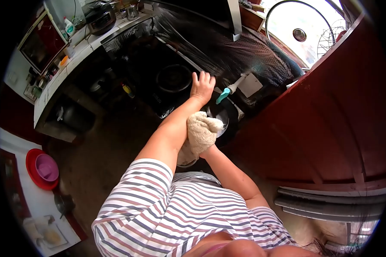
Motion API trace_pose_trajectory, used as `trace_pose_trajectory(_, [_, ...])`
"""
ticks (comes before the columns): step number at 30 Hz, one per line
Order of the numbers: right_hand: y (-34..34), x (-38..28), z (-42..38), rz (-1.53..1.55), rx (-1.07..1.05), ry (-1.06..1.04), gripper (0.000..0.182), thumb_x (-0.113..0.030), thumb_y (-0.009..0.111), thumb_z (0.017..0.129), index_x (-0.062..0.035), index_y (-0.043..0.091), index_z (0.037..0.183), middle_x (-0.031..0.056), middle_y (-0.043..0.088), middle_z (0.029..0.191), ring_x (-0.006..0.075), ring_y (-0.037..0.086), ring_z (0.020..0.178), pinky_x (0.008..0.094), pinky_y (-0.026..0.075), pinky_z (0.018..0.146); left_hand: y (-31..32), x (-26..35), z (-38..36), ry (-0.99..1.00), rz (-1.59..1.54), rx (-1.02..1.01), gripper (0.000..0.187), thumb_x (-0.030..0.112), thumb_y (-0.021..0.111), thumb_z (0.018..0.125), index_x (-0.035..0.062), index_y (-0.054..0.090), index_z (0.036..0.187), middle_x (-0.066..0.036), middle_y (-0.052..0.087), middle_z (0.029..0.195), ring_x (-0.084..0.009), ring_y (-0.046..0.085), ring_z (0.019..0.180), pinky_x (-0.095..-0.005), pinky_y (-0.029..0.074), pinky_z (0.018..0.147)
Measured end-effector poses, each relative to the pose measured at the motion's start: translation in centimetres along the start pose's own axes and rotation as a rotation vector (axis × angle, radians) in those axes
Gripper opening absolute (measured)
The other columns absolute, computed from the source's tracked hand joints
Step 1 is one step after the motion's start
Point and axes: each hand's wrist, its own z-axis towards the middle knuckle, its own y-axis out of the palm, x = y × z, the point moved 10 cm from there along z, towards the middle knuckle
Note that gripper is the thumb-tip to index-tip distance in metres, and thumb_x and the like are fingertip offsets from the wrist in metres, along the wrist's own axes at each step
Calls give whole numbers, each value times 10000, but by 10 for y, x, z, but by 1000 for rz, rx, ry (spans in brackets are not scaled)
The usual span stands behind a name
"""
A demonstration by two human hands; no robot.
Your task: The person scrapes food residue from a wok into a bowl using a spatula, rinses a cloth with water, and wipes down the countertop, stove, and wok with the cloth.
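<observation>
My left hand (203, 87) is stretched out beside the dark stove top (152, 55), its fingers spread and nothing seen in them. A round black burner or pan (174, 78) lies to its left. A bunched beige cloth (201, 130) covers my right hand, whose fingers are hidden in it; only the wrist (208, 151) shows below. The cloth is against my left forearm. Just beyond it is a partly hidden shiny round vessel (221, 120). A teal-tipped white spout or tool (223, 95) sticks out to the right of my left hand.
A tiled counter (79, 52) curves along the left, with a black cooker (100, 20) and a spray bottle (69, 27). A dark red panel (326, 120) stands at right. Red (32, 169) and purple basins (46, 167) are at lower left. A pale sheet (250, 85) lies beyond the spout.
</observation>
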Motion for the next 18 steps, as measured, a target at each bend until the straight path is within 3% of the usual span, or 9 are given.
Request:
trace_pose_trajectory(2, [27, -3, 13, 318, -235, -46, 274, -149, 513, 822, -35, 545, 1069, 107, 564, 1055, 173, 540, 953, 291, 457, 776, 44, 2, -23, 0, 173, -287, 277, 224, 495, 815, 113, 662, 1006, -98, 555, 1102, -336, 370, 1150, -625, 169, 984])
trace_pose_trajectory(4, [208, -56, 42, 523, 235, -50, 304, -159, 565, 792, -59, 601, 1076, 121, 594, 1039, 221, 574, 952, 306, 483, 763, 65, 19, -46, 49, 235, -360, 266, 217, 484, 819, 93, 672, 961, -101, 586, 1064, -336, 424, 1096, -641, 200, 961])
trace_pose_trajectory(6, [123, 2, 41, 417, 182, 141, 278, -163, 575, 791, -79, 595, 1055, 102, 591, 1035, 205, 566, 974, 315, 480, 786, 74, 19, -69, 4, 167, -836, 304, 230, 466, 847, 140, 644, 1076, -64, 587, 1132, -332, 400, 1169, -698, 102, 952])
trace_pose_trajectory(8, [95, 29, 39, 446, 188, 181, 254, -167, 585, 790, -100, 589, 1035, 83, 589, 1030, 190, 558, 995, 324, 476, 808, 95, 33, -91, -7, 42, -857, 312, 250, 490, 822, 140, 635, 1076, -58, 599, 1104, -289, 463, 1114, -658, 143, 975])
trace_pose_trajectory(9, [82, 47, 37, 529, 121, 189, 297, -164, 605, 755, -90, 582, 1041, 99, 586, 1013, 212, 561, 981, 329, 475, 800, 112, 45, -110, 243, -21, -794, 314, 273, 515, 786, 133, 634, 1040, -80, 606, 1070, -261, 522, 1037, -617, 185, 991])
trace_pose_trajectory(11, [67, 81, 22, 694, 12, 214, 387, -159, 645, 686, -72, 569, 1055, 132, 579, 979, 256, 567, 953, 340, 474, 785, 44, 25, -106, 157, -368, -742, 315, 272, 556, 735, 103, 631, 990, -119, 624, 992, -270, 558, 972, -558, 294, 962])
trace_pose_trajectory(13, [57, 108, 5, 760, -55, 229, 480, -154, 685, 617, -53, 556, 1069, 164, 573, 945, 301, 573, 924, 352, 472, 770, 51, -43, -109, -42, -357, -753, 327, 272, 571, 733, 89, 626, 997, -128, 630, 977, -287, 576, 957, -494, 396, 892])
trace_pose_trajectory(16, [64, 121, -14, 569, -203, 60, 574, -138, 738, 509, -35, 558, 1045, 152, 557, 970, 298, 547, 970, 355, 466, 795, 102, -121, -167, -302, -238, -1043, 402, 360, 600, 741, 74, 625, 1023, -149, 624, 1027, -301, 587, 982, -399, 481, 801])
trace_pose_trajectory(18, [81, 114, -29, 319, -318, -203, 621, -125, 770, 436, -26, 566, 1014, 123, 543, 1012, 273, 519, 1030, 354, 460, 827, 123, -125, -203, -272, -192, -1218, 534, 453, 642, 700, 58, 613, 1058, -168, 617, 1050, -298, 590, 989, -397, 474, 828])
